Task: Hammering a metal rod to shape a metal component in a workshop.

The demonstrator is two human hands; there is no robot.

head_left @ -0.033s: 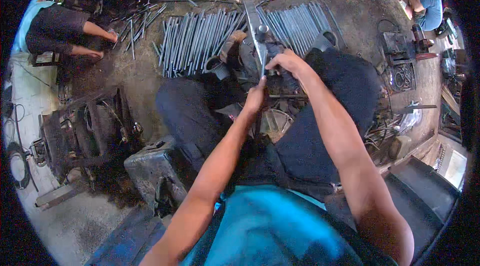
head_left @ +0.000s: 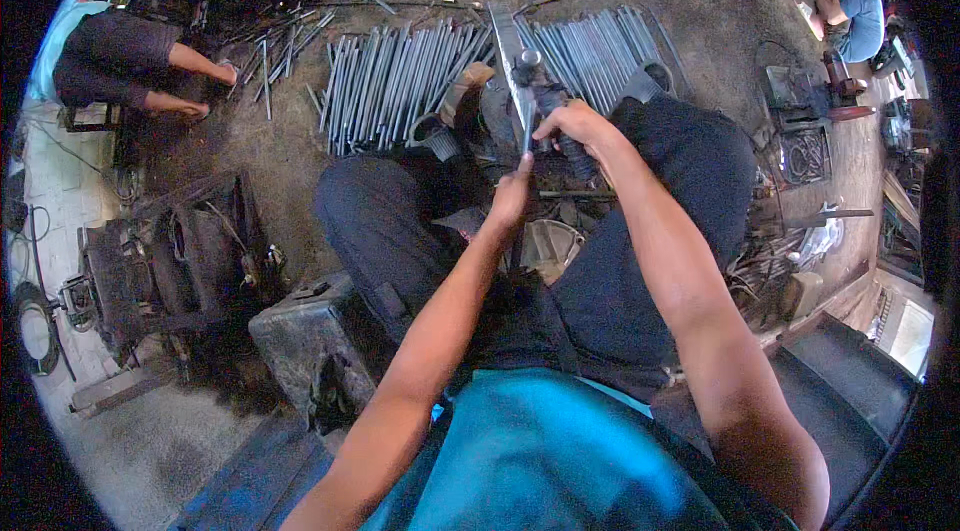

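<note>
A long flat grey metal strip (head_left: 510, 61) is gripped at its near end by the left hand (head_left: 510, 199), closed. The right hand (head_left: 572, 123), arm extended, is clamped on a dark handle (head_left: 580, 159) beside it, between the knees.

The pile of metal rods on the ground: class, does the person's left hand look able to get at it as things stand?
Probably yes. The left hand pinches a metal strip, but the rods lie just beyond the left knee with nothing between; it would need to let go and lean forward.

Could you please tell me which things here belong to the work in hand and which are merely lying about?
In hand:
- flat metal strip, steadied by left hand
- dark tool, gripped by right hand

Lying about:
- row of metal rods
- dark metal block
- old machine
</note>
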